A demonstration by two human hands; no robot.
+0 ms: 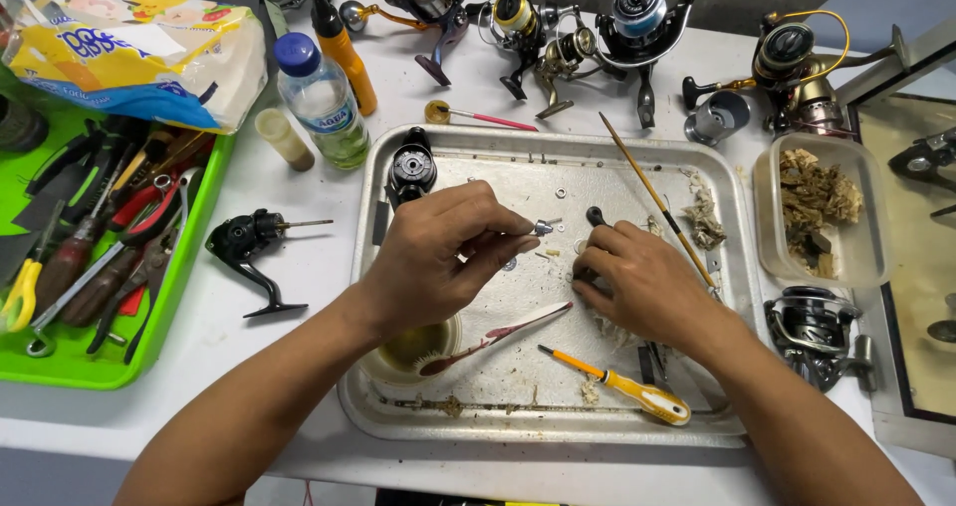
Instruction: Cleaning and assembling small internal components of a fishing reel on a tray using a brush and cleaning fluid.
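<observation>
Both my hands are over a metal tray [558,142] on a white table. My left hand [443,257] pinches a small silver metal part [543,228] at its fingertips. My right hand [637,282] rests on the tray floor, its fingers closed around a small black part [596,215] that sticks up above them. Tiny washers and screws [561,193] lie scattered between the hands. A black reel body [411,167] sits in the tray's far left corner. Near me lie a brush [498,337], an orange-handled screwdriver [622,386] and a small bowl of yellowish liquid [408,352].
A thin wooden-handled brush [652,197] lies across the tray. Several fishing reels [637,18] line the table's far edge. A green tray of hand tools [194,257] is at left, with a water bottle [321,103], tissue pack [139,53] and black reel frame [244,247]. A plastic tub [817,212] stands at right.
</observation>
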